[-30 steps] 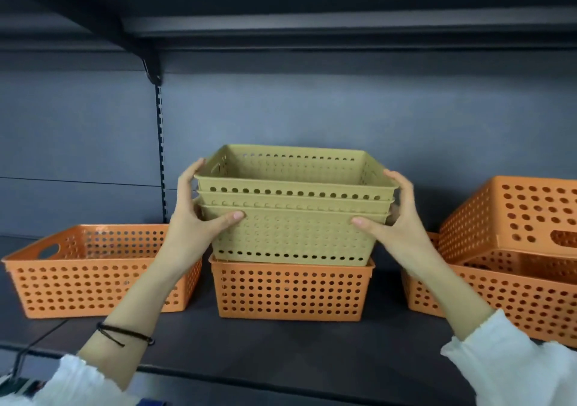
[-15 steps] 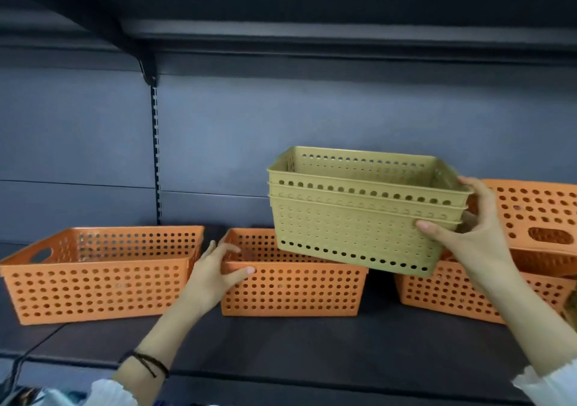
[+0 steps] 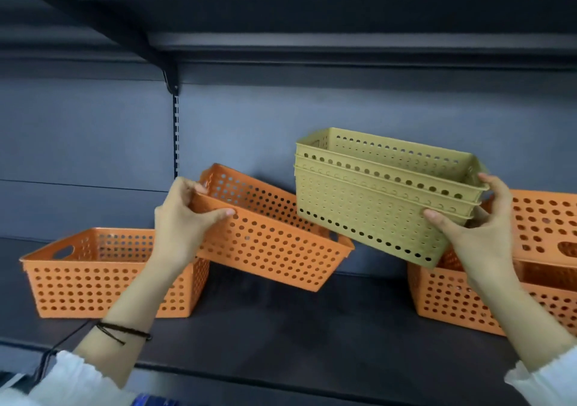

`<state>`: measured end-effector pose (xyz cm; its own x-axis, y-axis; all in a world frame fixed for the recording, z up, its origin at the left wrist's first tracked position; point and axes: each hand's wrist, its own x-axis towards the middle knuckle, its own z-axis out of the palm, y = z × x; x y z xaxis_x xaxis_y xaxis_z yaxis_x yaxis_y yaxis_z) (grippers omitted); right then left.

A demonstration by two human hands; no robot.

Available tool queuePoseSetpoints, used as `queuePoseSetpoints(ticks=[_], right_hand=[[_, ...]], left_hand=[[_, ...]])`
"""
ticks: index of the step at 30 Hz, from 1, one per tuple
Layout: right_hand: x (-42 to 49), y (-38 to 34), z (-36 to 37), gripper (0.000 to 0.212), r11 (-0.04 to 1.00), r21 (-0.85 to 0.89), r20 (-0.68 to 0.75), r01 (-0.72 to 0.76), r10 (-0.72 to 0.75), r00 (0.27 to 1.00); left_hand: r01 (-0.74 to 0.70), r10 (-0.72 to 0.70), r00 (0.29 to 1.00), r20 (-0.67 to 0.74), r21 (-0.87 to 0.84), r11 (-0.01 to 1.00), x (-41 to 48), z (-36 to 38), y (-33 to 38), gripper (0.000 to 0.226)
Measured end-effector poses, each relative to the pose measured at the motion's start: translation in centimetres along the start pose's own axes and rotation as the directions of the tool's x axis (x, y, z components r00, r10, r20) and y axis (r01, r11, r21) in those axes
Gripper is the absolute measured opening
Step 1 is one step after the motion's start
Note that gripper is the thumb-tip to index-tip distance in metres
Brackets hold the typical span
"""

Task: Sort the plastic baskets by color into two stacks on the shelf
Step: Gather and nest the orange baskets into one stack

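I am mid-sort, with both hands loaded. My left hand [image 3: 184, 218] has its fingers [image 3: 218, 212] curled over the rim of a single orange basket [image 3: 268, 243], thumb along the front wall, and holds it tilted and clear of the shelf [image 3: 312, 337], its left end high. My right hand [image 3: 474, 234] is closed on the right end of the nested green baskets [image 3: 374, 199], thumb on the front wall and fingers wrapped behind the rims; I count what look like three of them, also off the shelf and tipped down to the right.

Taking the shelf upright [image 3: 176, 131] as my mark: the lifted orange basket hangs just right of it, the green stack further right, and a lone orange basket [image 3: 93, 274] sits on the shelf below and left of it. Far to the right of the upright stands an orange pile [image 3: 530, 274], its upper basket lying askew on the lower.

As I judge it, the next move is to drop the orange basket in my left hand into the one at the left, which calls for levelling it and lining up the rims so it nests. The green stack then needs the bare shelf in the middle.

In the way: the green stack's low corner hangs close before the orange pile and could knock it, and a one-handed grip on three baskets is easily tipped.
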<state>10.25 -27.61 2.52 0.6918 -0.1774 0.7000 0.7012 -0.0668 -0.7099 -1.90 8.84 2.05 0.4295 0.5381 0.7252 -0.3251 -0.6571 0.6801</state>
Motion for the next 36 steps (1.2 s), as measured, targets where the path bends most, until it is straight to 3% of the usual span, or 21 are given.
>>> queuePoseSetpoints(ticks=[7, 13, 21, 30, 32, 34, 36], right_hand=[[-0.5, -0.4, 1.0, 0.074, 0.996, 0.076, -0.037, -0.052, 0.055, 0.998], [-3.9, 1.0, 3.2, 0.079, 0.994, -0.03, 0.021, -0.11, 0.11, 0.994], [-9.8, 3.6, 6.6, 0.083, 0.969, -0.212, 0.184, -0.131, 0.171, 0.968], [-10.6, 3.6, 7.1, 0.088, 0.937, -0.29, 0.213, -0.195, 0.262, 0.941], [-10.4, 2.9, 7.4, 0.095, 0.892, -0.427, 0.153, -0.15, 0.235, 0.96], [-10.7, 1.2, 8.2, 0.098, 0.855, -0.518, 0.156, 0.012, 0.081, 0.985], [-11.3, -1.2, 9.7, 0.093, 0.874, -0.446, 0.265, 0.194, -0.078, 0.961]], left_hand=[[-0.086, 0.096, 0.971, -0.22, 0.055, 0.995, 0.8, -6.3, 0.7, 0.05], [-0.017, 0.051, 0.898, -0.437, 0.082, 0.997, 0.0, -11.5, -1.0, 0.048], [0.047, -0.052, 0.905, -0.422, -0.022, 0.999, -1.2, -12.7, -2.1, 0.046], [0.029, -0.066, 0.918, -0.392, -0.1, 0.995, -1.7, -13.0, -2.3, 0.047], [0.031, -0.072, 0.92, -0.386, -0.112, 0.993, -1.8, -13.5, -2.3, 0.047], [0.022, -0.071, 0.924, -0.376, -0.133, 0.991, -1.8, -14.2, -2.1, 0.046], [0.004, -0.066, 0.932, -0.355, -0.172, 0.985, -1.8, -14.8, -1.7, 0.046]])
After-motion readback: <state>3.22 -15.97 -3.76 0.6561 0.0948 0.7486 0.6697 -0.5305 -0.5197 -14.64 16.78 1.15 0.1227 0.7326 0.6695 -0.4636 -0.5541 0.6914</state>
